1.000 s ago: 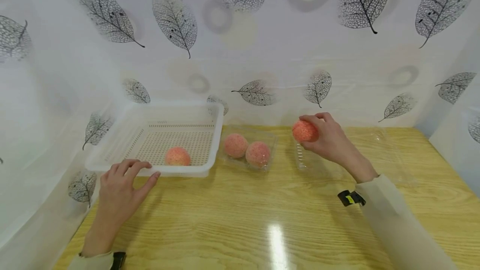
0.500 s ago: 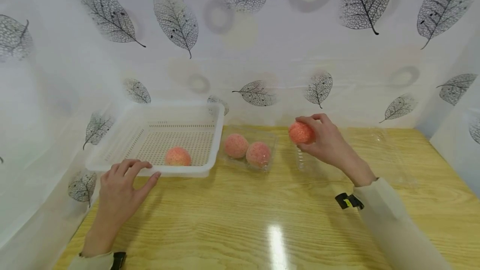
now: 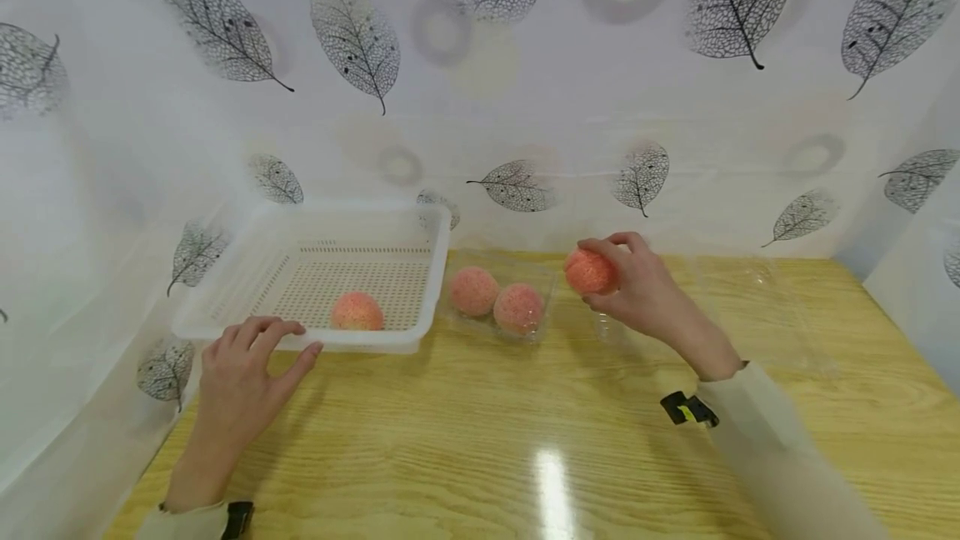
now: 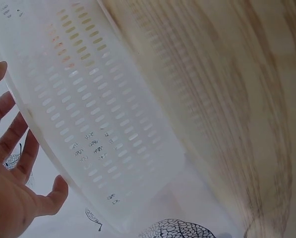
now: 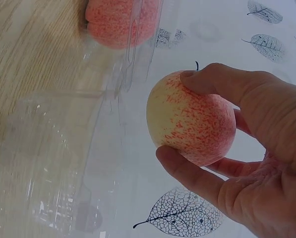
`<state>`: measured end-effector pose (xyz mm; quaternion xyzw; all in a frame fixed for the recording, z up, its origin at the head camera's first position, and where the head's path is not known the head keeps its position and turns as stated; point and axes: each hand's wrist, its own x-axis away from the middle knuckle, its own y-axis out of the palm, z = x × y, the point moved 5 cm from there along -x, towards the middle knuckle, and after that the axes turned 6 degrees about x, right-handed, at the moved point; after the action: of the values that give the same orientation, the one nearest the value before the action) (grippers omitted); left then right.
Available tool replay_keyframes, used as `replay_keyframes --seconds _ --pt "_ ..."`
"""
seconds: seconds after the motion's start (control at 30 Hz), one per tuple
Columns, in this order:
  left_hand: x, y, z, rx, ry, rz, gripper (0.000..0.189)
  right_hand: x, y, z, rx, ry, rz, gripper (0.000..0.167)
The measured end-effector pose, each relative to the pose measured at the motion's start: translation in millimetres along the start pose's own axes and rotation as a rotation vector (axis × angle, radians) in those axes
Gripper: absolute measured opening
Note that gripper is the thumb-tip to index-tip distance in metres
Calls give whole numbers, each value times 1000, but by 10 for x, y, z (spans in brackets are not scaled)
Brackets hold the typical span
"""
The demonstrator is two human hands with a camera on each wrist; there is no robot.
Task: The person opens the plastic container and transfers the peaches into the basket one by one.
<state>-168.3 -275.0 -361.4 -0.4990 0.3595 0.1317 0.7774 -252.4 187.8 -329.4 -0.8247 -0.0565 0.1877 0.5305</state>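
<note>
My right hand [image 3: 645, 290] pinches a reddish peach [image 5: 192, 119] between thumb and fingers. In the right wrist view its yellow side faces left. The hand holds it above the near end of an open clear plastic box [image 5: 63, 163]. To its left, two pink peaches [image 3: 473, 291] sit in another clear plastic box [image 3: 551, 290]. My left hand [image 3: 243, 373] rests relaxed at the front rim of a white plastic basket [image 3: 386, 338], fingertips on the rim and thumb spread apart. One orange-pink peach [image 3: 357, 312] lies inside the basket near its front wall, its lower part hidden.
Everything stands on a wood-grain table [image 3: 450, 440]. A white leaf-print curtain [image 3: 525, 90] rises behind the table and along both sides. Part of the right-hand clear box is hidden behind my right hand and forearm.
My right hand has moved left with the peach, closer to the box with two peaches. My left hand stays at the basket rim. The head view has shifted slightly.
</note>
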Motion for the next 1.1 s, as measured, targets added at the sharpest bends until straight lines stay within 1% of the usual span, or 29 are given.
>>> replay_keyframes --seconds 0.07,0.1,0.23,0.3,0.37,0.47,0.53,0.8,1.03,1.1 --pt "1 5 0 -3 0 -2 64 3 23 -20 0 1 -10 69" --pt "0 7 0 -5 3 -1 69 5 31 -28 -4 3 -13 69" --pt "2 3 -3 -12 4 -4 48 -1 48 -71 -10 -9 -17 69" --pt "2 -1 -2 -16 10 0 45 -6 52 -95 -15 -17 -7 69" --pt "-3 -5 3 -19 15 6 49 -14 58 -123 -22 -26 -1 70" --pt "-9 -8 12 -22 20 18 69 -24 75 -170 -38 -36 6 70" --pt "-10 -10 15 -20 18 24 74 -28 93 -202 -51 -40 6 71" --pt "-8 -6 22 -13 16 36 76 -45 138 -311 -80 -45 13 71" --pt "11 -1 22 -9 19 43 69 -37 153 -385 -73 -74 32 69" --pt "11 4 20 -13 21 49 70 -37 156 -404 -77 -78 32 69"
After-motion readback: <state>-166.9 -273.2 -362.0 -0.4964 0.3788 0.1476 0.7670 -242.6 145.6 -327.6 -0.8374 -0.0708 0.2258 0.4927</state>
